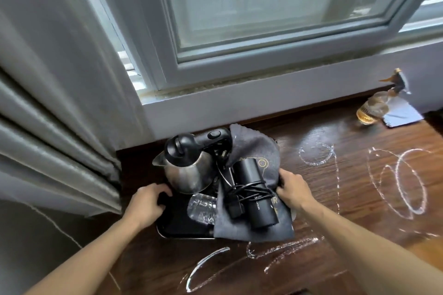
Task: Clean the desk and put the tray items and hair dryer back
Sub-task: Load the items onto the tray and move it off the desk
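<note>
Gripping the flat black tray [177, 225] at its left rim, the left hand [148, 201] curls its fingers round the edge. The right hand [291, 189] clutches the soft grey cloth [254, 232] at the right rim. The tray carries a shiny steel kettle [184, 172], a crumpled clear bottle [202, 208] and the matte, cord-wrapped cylindrical hair dryer [254, 199]. It sits on the dark wooden worktop [359, 199], which is streaked white.
</note>
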`<act>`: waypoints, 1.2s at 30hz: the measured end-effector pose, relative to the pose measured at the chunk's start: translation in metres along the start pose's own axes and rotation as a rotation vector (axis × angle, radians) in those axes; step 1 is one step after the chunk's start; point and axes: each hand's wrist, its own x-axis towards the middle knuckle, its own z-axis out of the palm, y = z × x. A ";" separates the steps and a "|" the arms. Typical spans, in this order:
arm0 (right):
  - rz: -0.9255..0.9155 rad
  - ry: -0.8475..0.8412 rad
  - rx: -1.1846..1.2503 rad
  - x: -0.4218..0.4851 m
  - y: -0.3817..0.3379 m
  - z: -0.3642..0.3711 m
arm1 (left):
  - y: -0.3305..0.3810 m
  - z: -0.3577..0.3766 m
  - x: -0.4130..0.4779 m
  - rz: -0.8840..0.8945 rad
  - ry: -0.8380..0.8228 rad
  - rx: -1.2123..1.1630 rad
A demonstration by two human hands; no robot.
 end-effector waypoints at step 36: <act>0.487 0.362 0.169 -0.131 0.532 -0.302 | 0.629 0.181 0.127 0.570 -0.205 0.087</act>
